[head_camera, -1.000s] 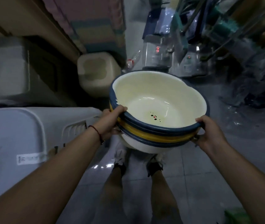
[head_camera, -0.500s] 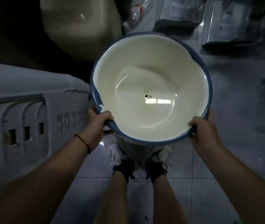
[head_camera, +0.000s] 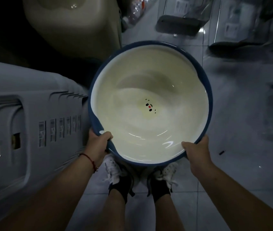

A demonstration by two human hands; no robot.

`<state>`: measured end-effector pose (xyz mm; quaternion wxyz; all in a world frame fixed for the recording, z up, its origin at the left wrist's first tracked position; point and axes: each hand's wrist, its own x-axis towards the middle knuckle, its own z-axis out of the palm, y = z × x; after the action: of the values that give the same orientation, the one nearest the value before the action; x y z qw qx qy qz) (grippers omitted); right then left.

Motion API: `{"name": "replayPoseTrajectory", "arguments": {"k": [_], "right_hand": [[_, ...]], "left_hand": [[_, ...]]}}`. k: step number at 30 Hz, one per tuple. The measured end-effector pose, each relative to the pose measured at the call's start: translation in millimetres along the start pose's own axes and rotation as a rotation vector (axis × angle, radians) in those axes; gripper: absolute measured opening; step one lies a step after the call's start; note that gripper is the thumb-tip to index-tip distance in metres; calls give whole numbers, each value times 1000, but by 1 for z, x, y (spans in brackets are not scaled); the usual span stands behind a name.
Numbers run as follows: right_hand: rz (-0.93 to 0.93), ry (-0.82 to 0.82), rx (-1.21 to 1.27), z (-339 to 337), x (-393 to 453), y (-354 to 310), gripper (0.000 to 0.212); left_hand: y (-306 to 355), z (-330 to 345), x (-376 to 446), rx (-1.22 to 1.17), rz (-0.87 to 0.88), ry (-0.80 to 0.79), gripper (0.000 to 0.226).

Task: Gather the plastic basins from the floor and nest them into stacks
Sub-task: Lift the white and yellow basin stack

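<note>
basin [head_camera: 150,104] held above floor, over the shoes, mouth up | left hand [head_camera: 97,145] and right hand [head_camera: 197,152] both curled over near rim, thumbs inside | judged light, stiff plastic, glossy so likely slick | best hold: rolled blue rim, opposite sides | grey crate [head_camera: 24,130] just beside, left

Basin [head_camera: 150,90]: smooth, glossy plastic, cream inside with a blue rim, catching bright highlights. Grey crate [head_camera: 24,130]: moulded matt plastic with paper labels. Floor [head_camera: 240,130]: smooth tiles with a dull sheen. Wrist cord [head_camera: 89,160]: red thread.
</note>
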<state>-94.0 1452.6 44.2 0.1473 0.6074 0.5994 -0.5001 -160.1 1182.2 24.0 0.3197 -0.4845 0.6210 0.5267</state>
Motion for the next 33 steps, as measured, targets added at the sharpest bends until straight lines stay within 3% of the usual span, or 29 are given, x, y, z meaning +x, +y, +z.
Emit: {"name": "replayPoseTrajectory", "arguments": {"k": [3, 6, 8, 11, 15, 20, 26, 31, 33], "right_hand": [[81, -39, -141, -5, 3, -7, 48], [85, -57, -324, -11, 1, -25, 32], [-31, -69, -500, -14, -9, -45, 42], [-308, -134, -854, -14, -28, -87, 79], [-572, -121, -1154, -12, -93, -182, 79], [-801, -211, -1262, -33, -237, -327, 75], [-1168, -165, -1190, -108, -440, -446, 72], [-1445, -58, -1317, -151, -556, -506, 78], [-1551, -35, -1305, -165, -600, -524, 77]], "left_hand": [[9, -6, -1, 55, -53, -45, 32], [24, -13, -8, 153, 100, 6, 25], [40, -16, -20, 222, 272, 1, 39], [74, -22, -48, 438, 467, -56, 50], [142, -41, -102, 907, 571, -34, 79], [249, -82, -242, 1008, 645, -38, 90], [341, -157, -450, 1215, 901, 233, 86], [395, -206, -590, 1100, 1115, 514, 68], [402, -225, -629, 1047, 1142, 609, 78]]}}
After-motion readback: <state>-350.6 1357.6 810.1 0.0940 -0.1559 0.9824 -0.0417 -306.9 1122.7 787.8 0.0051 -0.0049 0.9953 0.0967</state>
